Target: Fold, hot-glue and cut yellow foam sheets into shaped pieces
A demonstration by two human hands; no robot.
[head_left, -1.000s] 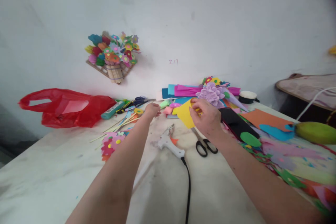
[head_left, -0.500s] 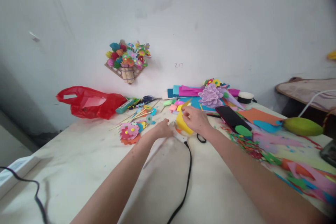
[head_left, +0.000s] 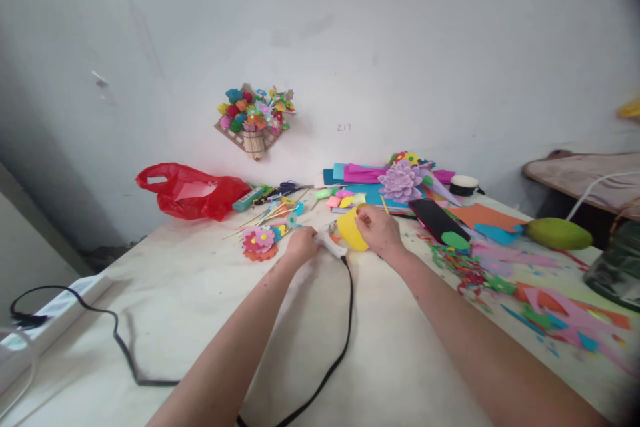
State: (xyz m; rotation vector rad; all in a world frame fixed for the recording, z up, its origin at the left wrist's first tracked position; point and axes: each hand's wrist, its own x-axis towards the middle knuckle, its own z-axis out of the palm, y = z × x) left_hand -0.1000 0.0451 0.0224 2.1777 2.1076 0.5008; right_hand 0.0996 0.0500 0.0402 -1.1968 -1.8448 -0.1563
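My left hand (head_left: 301, 244) is closed around the white glue gun (head_left: 330, 245) lying on the table, its black cord (head_left: 330, 360) trailing toward me. My right hand (head_left: 380, 230) pinches a yellow foam piece (head_left: 351, 230) just right of the gun's tip. A cluster of foam flowers on sticks (head_left: 260, 240) lies just left of my left hand.
A red plastic bag (head_left: 193, 190) sits at the far left by the wall. Stacked foam sheets with a purple flower (head_left: 400, 181), a black phone (head_left: 435, 217), foam scraps (head_left: 525, 280) and a green oval object (head_left: 559, 233) fill the right. A power strip (head_left: 55, 303) lies left.
My left hand came back from the sticks and closed on the glue gun. My right hand brought the yellow piece down beside it. The view pulled back and turned left.
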